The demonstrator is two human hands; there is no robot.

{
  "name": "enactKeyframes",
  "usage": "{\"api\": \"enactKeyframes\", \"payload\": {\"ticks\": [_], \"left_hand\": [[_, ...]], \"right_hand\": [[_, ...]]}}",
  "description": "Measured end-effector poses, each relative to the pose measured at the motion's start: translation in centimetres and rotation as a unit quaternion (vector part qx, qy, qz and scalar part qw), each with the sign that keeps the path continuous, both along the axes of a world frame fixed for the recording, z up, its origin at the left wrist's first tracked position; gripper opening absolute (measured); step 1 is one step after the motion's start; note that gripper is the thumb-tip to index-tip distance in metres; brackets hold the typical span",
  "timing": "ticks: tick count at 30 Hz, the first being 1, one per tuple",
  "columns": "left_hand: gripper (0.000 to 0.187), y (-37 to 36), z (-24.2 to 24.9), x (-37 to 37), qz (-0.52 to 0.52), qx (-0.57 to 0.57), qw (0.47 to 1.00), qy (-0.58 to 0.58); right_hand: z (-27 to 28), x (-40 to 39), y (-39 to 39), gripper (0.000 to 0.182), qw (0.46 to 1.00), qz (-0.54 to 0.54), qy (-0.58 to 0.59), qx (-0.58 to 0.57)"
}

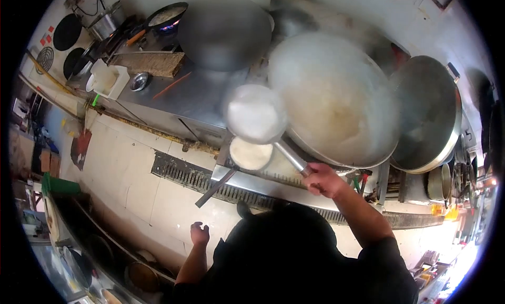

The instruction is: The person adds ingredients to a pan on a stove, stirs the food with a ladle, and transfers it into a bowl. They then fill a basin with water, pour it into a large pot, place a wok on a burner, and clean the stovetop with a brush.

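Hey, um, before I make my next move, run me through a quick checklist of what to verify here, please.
1. Grip: right hand closed around the ladle handle: ok.
2. Left hand free: ok, nothing seen in it.
3. Ladle contents: cannot tell, its bowl is blurred.
4. Ladle clear of the wok rim: cannot tell, they overlap in this view.
5. Small pan handle tucked in: not ok, it juts past the counter edge.
6. Clear view into the wok: not ok, the picture looks hazy there.
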State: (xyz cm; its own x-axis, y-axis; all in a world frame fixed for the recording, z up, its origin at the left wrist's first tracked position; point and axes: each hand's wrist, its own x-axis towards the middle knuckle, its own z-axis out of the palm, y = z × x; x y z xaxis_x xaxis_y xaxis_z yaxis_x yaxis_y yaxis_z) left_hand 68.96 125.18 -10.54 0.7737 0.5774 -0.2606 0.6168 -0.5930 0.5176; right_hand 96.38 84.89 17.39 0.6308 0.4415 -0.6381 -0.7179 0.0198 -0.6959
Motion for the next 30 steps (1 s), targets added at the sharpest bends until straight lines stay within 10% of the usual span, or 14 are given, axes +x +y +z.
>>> {"api": "enactKeyframes", "payload": {"ticks": [4, 5, 6, 8, 19, 30], "left_hand": [[0.025, 0.9, 0.5, -1.4, 0.031, 0.006, 0.999, 0.026], [0.025, 1.2, 0.9, -1.6, 0.035, -0.010, 0.999, 0.032], [0.025, 1.5, 1.2, -1.8, 0.040, -0.026, 0.998, 0.037], [0.024, 2.0, 1.4, -2.0, 0.035, -0.004, 0.998, 0.043], [0.023, 3.1, 0.7, 0.6, 0.072, -0.014, 0.996, -0.058], [0.016, 3.3, -1.5, -1.8, -0.098, 0.048, 0.994, 0.001]], "right_hand": [[-3.1, -1.0, 1.6, 0.024, 0.998, 0.052, 0.026, 0.021], [-10.6, -1.5, 0.3, 0.029, 0.916, 0.134, -0.373, 0.061], [-9.5, -1.7, 1.0, 0.029, 0.916, 0.135, -0.372, 0.061], [-5.6, -2.0, 3.3, 0.028, 0.995, 0.069, 0.069, -0.006], [-8.3, -0.8, 5.3, 0.020, 0.987, 0.025, 0.158, -0.033], [-5.8, 2.5, 7.0, 0.010, 0.971, -0.046, 0.229, 0.042]]}}
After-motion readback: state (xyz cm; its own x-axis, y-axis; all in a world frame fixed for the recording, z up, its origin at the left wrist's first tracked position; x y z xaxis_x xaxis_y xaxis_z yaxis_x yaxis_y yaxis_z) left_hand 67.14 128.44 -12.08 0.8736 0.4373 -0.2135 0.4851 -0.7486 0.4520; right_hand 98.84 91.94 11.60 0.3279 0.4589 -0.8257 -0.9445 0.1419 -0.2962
